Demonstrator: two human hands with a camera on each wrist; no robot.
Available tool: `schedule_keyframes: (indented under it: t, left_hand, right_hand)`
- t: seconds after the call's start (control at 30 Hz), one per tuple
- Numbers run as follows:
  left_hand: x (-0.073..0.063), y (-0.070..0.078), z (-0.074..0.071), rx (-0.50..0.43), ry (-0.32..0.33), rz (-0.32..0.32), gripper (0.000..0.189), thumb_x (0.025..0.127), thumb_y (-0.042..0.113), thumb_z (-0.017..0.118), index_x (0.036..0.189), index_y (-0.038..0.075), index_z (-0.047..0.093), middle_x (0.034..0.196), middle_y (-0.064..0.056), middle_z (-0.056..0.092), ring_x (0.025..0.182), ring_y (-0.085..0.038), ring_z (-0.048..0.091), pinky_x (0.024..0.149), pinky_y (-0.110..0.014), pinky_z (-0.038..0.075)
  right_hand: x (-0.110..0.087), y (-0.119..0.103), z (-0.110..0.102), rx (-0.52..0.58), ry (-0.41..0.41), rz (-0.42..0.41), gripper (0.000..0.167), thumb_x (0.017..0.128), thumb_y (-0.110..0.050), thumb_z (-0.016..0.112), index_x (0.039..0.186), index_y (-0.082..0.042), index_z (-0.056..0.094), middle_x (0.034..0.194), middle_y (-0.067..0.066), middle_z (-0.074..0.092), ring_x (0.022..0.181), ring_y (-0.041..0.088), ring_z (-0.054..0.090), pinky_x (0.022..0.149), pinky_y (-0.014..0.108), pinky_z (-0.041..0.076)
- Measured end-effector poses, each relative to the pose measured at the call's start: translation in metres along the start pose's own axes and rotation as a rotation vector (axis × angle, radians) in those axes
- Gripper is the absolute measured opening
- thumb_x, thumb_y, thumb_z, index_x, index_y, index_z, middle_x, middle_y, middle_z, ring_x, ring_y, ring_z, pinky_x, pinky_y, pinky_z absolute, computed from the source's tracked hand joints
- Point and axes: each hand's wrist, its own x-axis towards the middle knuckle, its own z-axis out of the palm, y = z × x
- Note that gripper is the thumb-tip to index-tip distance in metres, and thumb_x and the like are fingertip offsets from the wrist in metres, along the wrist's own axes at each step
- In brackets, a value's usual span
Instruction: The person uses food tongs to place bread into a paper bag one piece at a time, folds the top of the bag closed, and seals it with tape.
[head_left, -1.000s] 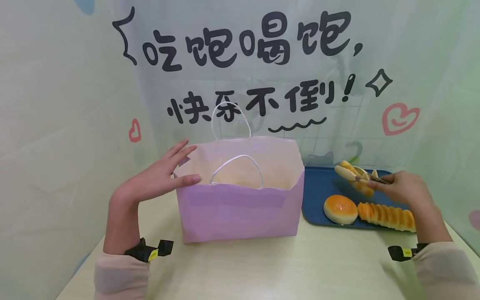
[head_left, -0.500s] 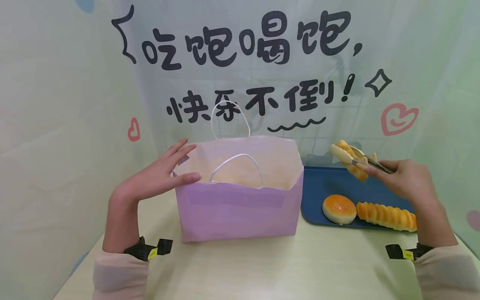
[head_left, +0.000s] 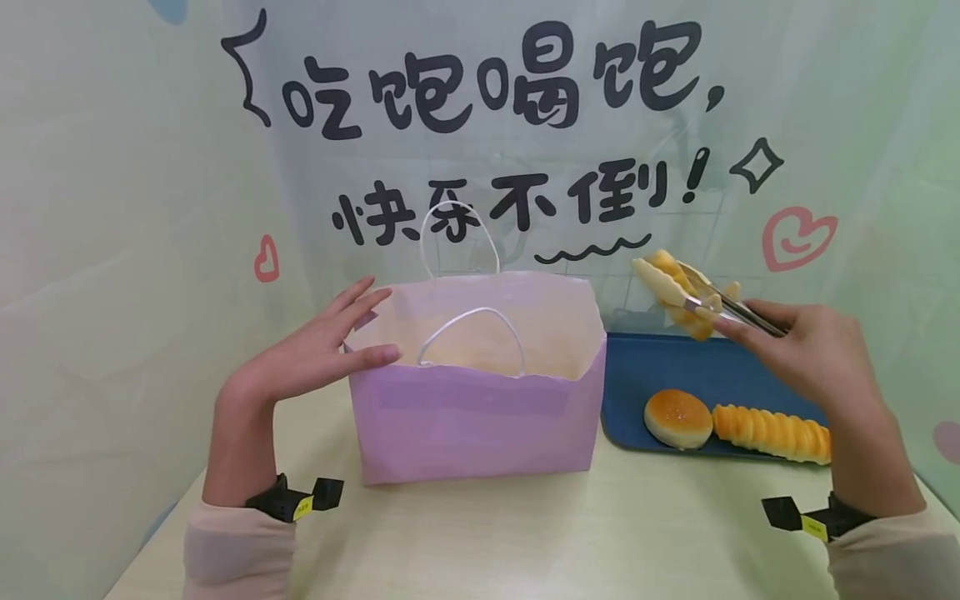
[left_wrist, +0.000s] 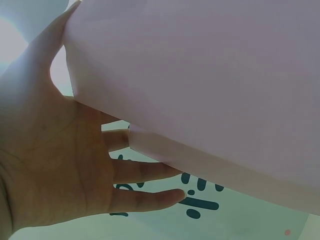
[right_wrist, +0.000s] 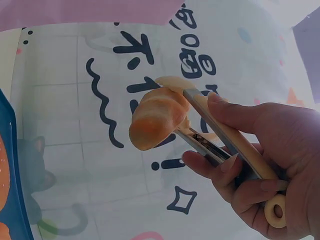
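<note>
A lilac paper bag (head_left: pixel 480 425) with white cord handles stands upright with its mouth spread wide. At its left top edge is my left hand (head_left: pixel 318 352), the thumb on the front rim and the fingers stretched toward the back side. In the left wrist view the straight fingers (left_wrist: pixel 145 200) show past the bag's side. My right hand (head_left: pixel 813 354) grips metal tongs (head_left: pixel 750 317) with pale tips. Pinched between those tips is a golden bread roll (right_wrist: pixel 157 117), shaped like a croissant. It hangs in the air right of the bag, above a blue tray (head_left: pixel 637 367).
On the blue tray lie a round glazed bun (head_left: pixel 678 418) and a long ridged bread (head_left: pixel 772 433), its right end near my right forearm. The pale table (head_left: pixel 480 533) extends in front of the bag. A printed curtain (head_left: pixel 480 150) hangs close behind.
My right hand has raised the tongs and the croissant-shaped roll off the tray area and moved them left toward the bag. The left hand stays at the bag's edge.
</note>
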Motion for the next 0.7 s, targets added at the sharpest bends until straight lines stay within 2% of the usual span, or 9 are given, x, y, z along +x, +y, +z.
schedule_keyframes:
  t: [0.23, 0.43, 0.53, 0.7]
  left_hand:
    - [0.0, 0.001, 0.0, 0.004, 0.002, -0.005, 0.091, 0.099, 0.06, 0.064, 0.171, 0.026, 0.02, 0.178, -0.001, -0.002, 0.156, -0.032, 0.035, 0.12, -0.065, 0.031]
    - [-0.002, 0.0, 0.001, 0.008, 0.001, 0.004, 0.09, 0.1, 0.059, 0.065, 0.171, 0.025, 0.021, 0.178, 0.0, -0.002, 0.155, -0.031, 0.037, 0.121, -0.064, 0.03]
    - [-0.002, 0.0, 0.001, 0.008, 0.0, 0.007, 0.09, 0.1, 0.059, 0.065, 0.171, 0.025, 0.021, 0.178, 0.0, -0.002, 0.155, -0.031, 0.037, 0.121, -0.064, 0.03]
    - [-0.001, 0.001, 0.0, 0.012, 0.0, 0.008, 0.089, 0.1, 0.058, 0.065, 0.171, 0.025, 0.021, 0.178, 0.0, -0.002, 0.155, -0.031, 0.036, 0.121, -0.064, 0.03]
  right_hand:
    - [-0.01, -0.027, -0.005, 0.063, 0.075, -0.018, 0.078, 0.095, -0.065, 0.07, 0.149, -0.01, 0.061, 0.074, 0.006, 0.069, 0.072, 0.027, 0.052, 0.049, 0.033, 0.038]
    - [-0.016, -0.054, -0.007, 0.134, 0.121, -0.079, 0.071, 0.095, -0.057, 0.076, 0.146, -0.009, 0.064, 0.07, 0.007, 0.069, 0.057, 0.022, 0.053, 0.046, 0.029, 0.039]
    - [-0.02, -0.068, -0.007, 0.176, 0.15, -0.103, 0.068, 0.093, -0.055, 0.078, 0.145, -0.012, 0.065, 0.073, 0.008, 0.072, 0.057, 0.021, 0.054, 0.046, 0.027, 0.04]
    - [-0.028, -0.091, -0.002, 0.298, 0.227, -0.162, 0.06, 0.091, -0.046, 0.084, 0.141, -0.017, 0.068, 0.09, 0.014, 0.078, 0.059, 0.015, 0.059, 0.047, 0.021, 0.045]
